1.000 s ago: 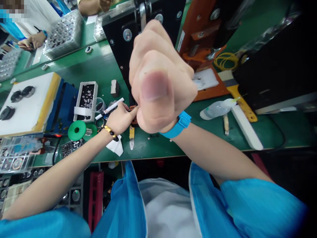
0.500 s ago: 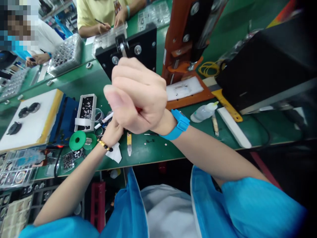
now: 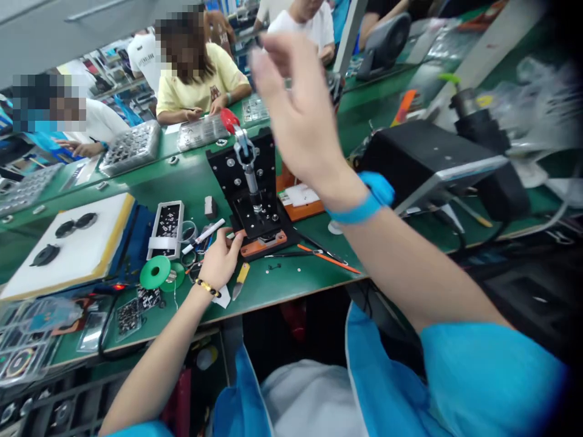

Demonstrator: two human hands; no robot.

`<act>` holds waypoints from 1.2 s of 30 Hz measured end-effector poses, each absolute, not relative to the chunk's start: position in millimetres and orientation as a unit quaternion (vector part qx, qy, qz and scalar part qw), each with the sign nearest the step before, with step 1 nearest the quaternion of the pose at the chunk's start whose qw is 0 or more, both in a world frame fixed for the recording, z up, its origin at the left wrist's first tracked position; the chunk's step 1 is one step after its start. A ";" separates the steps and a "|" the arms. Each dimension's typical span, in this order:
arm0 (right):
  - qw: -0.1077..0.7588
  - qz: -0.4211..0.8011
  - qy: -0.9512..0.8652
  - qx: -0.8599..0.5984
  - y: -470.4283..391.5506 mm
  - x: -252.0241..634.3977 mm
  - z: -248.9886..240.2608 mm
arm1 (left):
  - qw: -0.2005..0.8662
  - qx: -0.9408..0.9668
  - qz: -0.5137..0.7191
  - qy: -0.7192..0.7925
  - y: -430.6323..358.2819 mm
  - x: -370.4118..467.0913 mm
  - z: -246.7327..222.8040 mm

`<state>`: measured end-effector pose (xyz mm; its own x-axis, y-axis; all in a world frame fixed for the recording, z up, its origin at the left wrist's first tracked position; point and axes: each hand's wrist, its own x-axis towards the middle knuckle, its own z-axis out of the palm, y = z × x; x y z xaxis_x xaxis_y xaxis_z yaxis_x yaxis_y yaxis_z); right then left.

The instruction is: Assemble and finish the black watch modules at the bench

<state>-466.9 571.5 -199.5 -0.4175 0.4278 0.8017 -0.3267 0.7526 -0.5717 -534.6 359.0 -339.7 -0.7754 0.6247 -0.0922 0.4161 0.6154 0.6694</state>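
While touching the left end of the orange plate [image 3: 264,244] with loosely bent left hand [image 3: 221,261] (cannot tell if gripping), hold right hand [image 3: 305,115] raised, blurred, half-spread, seemingly empty. See red-handled clamp fixture [image 3: 250,182] upright on green bench [image 3: 273,282], between both hands.

- To your left, a white pad [image 3: 91,267] with black round parts [image 3: 48,255] lies on a blue box [image 3: 136,243].
- Near it you have a white bin [image 3: 180,224] of small parts [image 3: 168,220] and a green spool [image 3: 148,276].
- Across from you, a person in yellow [image 3: 223,64] is behind a clear tray [image 3: 200,135].
- At your right stands a black box [image 3: 428,152].
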 end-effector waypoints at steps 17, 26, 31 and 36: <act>0.268 0.193 -0.917 -0.225 506.4 -403.1 -374.4 | 0.205 0.311 0.518 0.770 345.7 -546.4 -365.9; 0.251 0.221 -0.913 -0.232 525.0 -414.2 -374.4 | 0.257 0.307 0.558 0.726 351.2 -551.5 -365.3; 0.252 0.187 -0.918 -0.242 523.9 -418.8 -359.8 | 0.226 0.317 0.544 0.743 343.8 -550.7 -358.9; 0.262 0.170 -0.912 -0.266 513.2 -420.6 -358.4 | 0.162 0.321 0.487 0.796 314.7 -551.2 -349.8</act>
<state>-420.6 513.2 -358.4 -0.7219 0.5735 0.3874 0.3955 0.8012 -0.4490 -551.2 314.7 -349.8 -0.7414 0.6687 0.0560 0.3538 0.3186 0.8794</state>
